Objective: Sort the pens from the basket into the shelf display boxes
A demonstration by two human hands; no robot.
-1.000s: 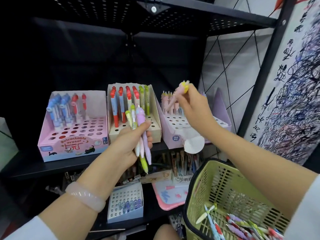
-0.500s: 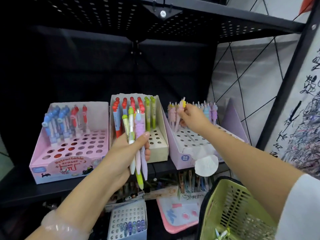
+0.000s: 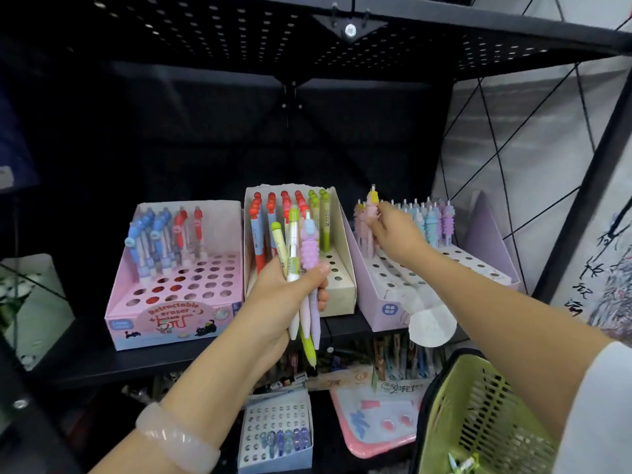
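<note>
A: Where's the pen rel. to hands?
B: Pink pen (image 3: 371, 208) w/ yellow cap pinched in right hand (image 3: 393, 236), upright, at back-left rows of lilac display box (image 3: 383, 295); can't tell if its tip sits in a hole. Left hand (image 3: 284, 299) grips a bunch of pens (image 3: 301, 271), approx. four, lilac, white and green, in front of cream box (image 3: 342, 268).
A: Hand pose?
B: Right arm stretched fwd over green basket (image 3: 478, 405), fingers curled on the pen. Left raised mid-shelf, thumb across the bunch, tips pointing down; pale bracelet (image 3: 178, 439) on wrist.
A: Containers?
B: Pink box (image 3: 171, 319), left: blue and red pens in back rows, front holes bare. Cream box: red- and green-capped pens at back. Lilac box: pink, blue, purple pens along back row. Basket at lower right, contents mostly out of frame. Small white box (image 3: 277, 429) on lower shelf w/ a row of blue-ish pens.
</note>
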